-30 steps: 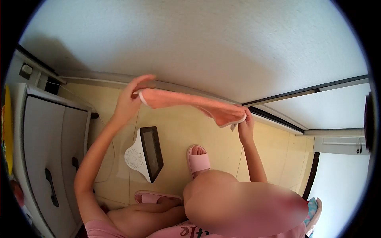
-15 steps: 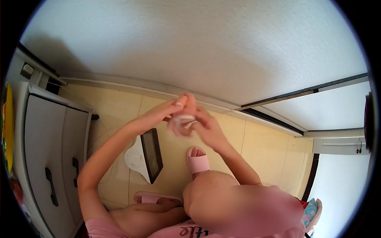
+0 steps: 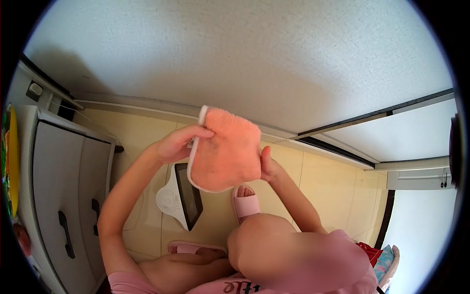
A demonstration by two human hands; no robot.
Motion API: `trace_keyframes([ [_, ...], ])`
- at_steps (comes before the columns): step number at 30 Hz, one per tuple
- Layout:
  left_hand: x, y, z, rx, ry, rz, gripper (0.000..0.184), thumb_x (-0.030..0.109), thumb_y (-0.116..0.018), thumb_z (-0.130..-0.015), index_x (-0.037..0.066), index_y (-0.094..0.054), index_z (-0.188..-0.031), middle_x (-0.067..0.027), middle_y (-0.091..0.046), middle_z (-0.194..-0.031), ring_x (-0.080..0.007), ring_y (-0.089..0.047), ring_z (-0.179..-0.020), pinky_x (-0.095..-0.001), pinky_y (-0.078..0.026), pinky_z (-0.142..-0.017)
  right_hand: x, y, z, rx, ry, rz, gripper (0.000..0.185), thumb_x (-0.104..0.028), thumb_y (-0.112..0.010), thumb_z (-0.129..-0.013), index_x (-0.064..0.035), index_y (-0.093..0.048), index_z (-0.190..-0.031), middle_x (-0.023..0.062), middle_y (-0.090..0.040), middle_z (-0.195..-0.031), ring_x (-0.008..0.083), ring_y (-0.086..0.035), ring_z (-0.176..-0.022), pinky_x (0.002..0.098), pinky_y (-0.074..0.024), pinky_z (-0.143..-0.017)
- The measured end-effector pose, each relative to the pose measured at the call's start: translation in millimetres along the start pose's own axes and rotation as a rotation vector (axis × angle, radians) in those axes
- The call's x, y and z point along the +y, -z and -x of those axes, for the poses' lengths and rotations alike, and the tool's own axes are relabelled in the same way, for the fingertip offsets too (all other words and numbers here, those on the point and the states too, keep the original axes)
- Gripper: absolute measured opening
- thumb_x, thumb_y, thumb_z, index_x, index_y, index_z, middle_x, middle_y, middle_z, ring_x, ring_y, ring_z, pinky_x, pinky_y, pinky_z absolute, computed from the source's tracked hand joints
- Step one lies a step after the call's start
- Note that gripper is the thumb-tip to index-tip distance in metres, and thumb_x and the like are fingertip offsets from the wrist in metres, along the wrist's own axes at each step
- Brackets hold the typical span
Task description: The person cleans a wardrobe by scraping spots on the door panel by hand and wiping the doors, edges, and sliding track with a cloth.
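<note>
- Shirt (image 3: 240, 285), one, pink, dark lettering across the front; mine, worn, along the bottom of my view.
- Knee (image 3: 264, 240), bent, bare, mine, just above the shirt; the area beside it is blurred.
- Cloth (image 3: 225, 157), one, orange-pink, fluffy, white edging along the left and lower left, a few small dark marks; held up in front of me, above the floor, between my two hands.
- Left hand (image 3: 181, 142), mine: pinching the cloth at its left edge, thumb on the near face, fingers behind.
- Right hand (image 3: 269, 169), mine: at the cloth's right edge, thumb raised, fingers partly hidden; I cannot tell whether it grips or only supports.
- Slippers, pair, pink: one (image 3: 247, 207) just below the cloth, the other (image 3: 183, 246) partly covered by my leg.
- White device (image 3: 169, 198), one, dotted front, dark screen; standing on the floor, partly behind the cloth.
- Floor (image 3: 323, 196), cream tiles.
- Drawer unit (image 3: 58, 161), grey, dark handles, to my left.
- Panel (image 3: 235, 54), large, pale, beyond the cloth.
</note>
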State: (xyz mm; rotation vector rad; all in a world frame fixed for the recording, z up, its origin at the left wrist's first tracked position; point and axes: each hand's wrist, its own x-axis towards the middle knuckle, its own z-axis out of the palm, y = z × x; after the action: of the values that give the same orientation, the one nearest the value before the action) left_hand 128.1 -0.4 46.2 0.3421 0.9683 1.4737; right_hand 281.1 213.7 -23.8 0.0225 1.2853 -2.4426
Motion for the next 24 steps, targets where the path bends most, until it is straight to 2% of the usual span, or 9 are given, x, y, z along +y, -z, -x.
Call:
trace_keyframes([
  [2,6.0,-8.2,0.2,-0.008,-0.016,0.008,0.044,0.027,-0.049,-0.085,0.001,-0.046,-0.121,-0.0097,-0.050,-0.122,-0.0194,-0.046,-0.114,-0.0357,-0.035,-0.096,-0.5,-13.1,-8.6,-0.136,-0.034,-0.222,0.084,-0.060,-0.046,-0.080,-0.0075,-0.014,-0.138,0.0121,-0.024,-0.140,0.0258,-0.023,-0.130,0.0403,-0.0237,-0.105],
  [4,12.3,-16.7,2.1,0.067,-0.051,-0.100,0.045,0.034,-0.049,-0.086,0.004,-0.047,-0.121,-0.0072,-0.051,-0.118,-0.0159,-0.045,-0.113,-0.0323,-0.035,-0.095,-7.7,-32.6,-15.1,0.147,-0.136,-0.188,0.078,-0.058,-0.040,-0.084,-0.0075,-0.015,-0.138,0.0114,-0.025,-0.140,0.0247,-0.026,-0.129,0.0413,-0.0250,-0.104],
  [7,18.8,-9.7,2.7,0.240,-0.115,-0.301,0.050,0.038,-0.049,-0.087,0.004,-0.044,-0.123,-0.0076,-0.049,-0.120,-0.0159,-0.045,-0.113,-0.0325,-0.036,-0.094,-24.7,-48.6,-19.4,0.206,-0.070,-0.215,0.059,-0.047,-0.030,-0.091,-0.0114,-0.020,-0.138,0.0101,-0.029,-0.139,0.0238,-0.031,-0.126,0.0424,-0.0296,-0.102],
  [11,24.1,4.2,2.3,0.403,-0.197,-0.650,0.056,0.045,-0.045,-0.088,0.005,-0.041,-0.126,-0.0074,-0.048,-0.122,-0.0175,-0.045,-0.113,-0.0339,-0.037,-0.094,-38.9,-57.2,-8.1,0.313,0.104,-0.112,0.062,-0.048,-0.034,-0.090,-0.0093,-0.022,-0.136,0.0101,-0.030,-0.138,0.0246,-0.032,-0.126,0.0416,-0.0294,-0.102],
  [14,8.3,8.9,-4.4,0.543,-0.183,-0.541,0.059,0.048,-0.040,-0.089,0.007,-0.035,-0.131,-0.0075,-0.043,-0.126,-0.0186,-0.043,-0.116,-0.0344,-0.037,-0.095,-48.9,-72.7,-3.1,0.510,0.174,0.222,0.067,-0.046,-0.044,-0.087,-0.0056,-0.022,-0.136,0.0125,-0.029,-0.138,0.0273,-0.028,-0.128,0.0420,-0.0257,-0.103],
  [16,3.6,7.2,-8.3,-0.170,-0.040,0.299,0.061,0.050,-0.035,-0.090,0.008,-0.030,-0.133,-0.0082,-0.039,-0.131,-0.0198,-0.040,-0.119,-0.0353,-0.034,-0.098,-51.2,-88.1,-12.9,0.409,0.278,0.712,0.063,-0.036,-0.050,-0.085,-0.0034,-0.027,-0.133,0.0150,-0.028,-0.138,0.0283,-0.026,-0.129,0.0419,-0.0238,-0.104],
  [19,-2.7,-11.6,-15.7,-0.075,-0.184,0.160,0.064,0.048,-0.043,-0.088,0.008,-0.025,-0.135,-0.0083,-0.037,-0.131,-0.0189,-0.041,-0.118,-0.0356,-0.036,-0.096,-50.9,-104.1,-26.8,0.212,0.413,1.434,0.057,-0.020,-0.059,-0.081,-0.0003,-0.034,-0.129,0.0188,-0.026,-0.138,0.0299,-0.022,-0.130,0.0417,-0.0209,-0.104],
  [22,-3.4,3.9,-15.0,0.065,-0.122,0.055,0.060,0.040,-0.047,-0.088,0.007,-0.026,-0.134,-0.0083,-0.036,-0.132,-0.0180,-0.041,-0.118,-0.0358,-0.036,-0.097,-47.9,-63.2,-8.4,0.333,0.480,0.863,0.054,-0.021,-0.060,-0.082,0.0003,-0.039,-0.127,0.0150,-0.034,-0.135,0.0244,-0.029,-0.127,0.0392,-0.0225,-0.103],
  [24,2.1,11.6,-5.2,0.085,-0.105,0.078,0.059,0.036,-0.048,-0.088,0.007,-0.026,-0.134,-0.0081,-0.036,-0.133,-0.0179,-0.040,-0.118,-0.0355,-0.036,-0.097,-56.7,-53.3,4.2,0.714,0.524,0.729,0.056,-0.025,-0.058,-0.082,-0.0059,-0.036,-0.129,0.0109,-0.034,-0.135,0.0219,-0.028,-0.126,0.0389,-0.0228,-0.102],
])
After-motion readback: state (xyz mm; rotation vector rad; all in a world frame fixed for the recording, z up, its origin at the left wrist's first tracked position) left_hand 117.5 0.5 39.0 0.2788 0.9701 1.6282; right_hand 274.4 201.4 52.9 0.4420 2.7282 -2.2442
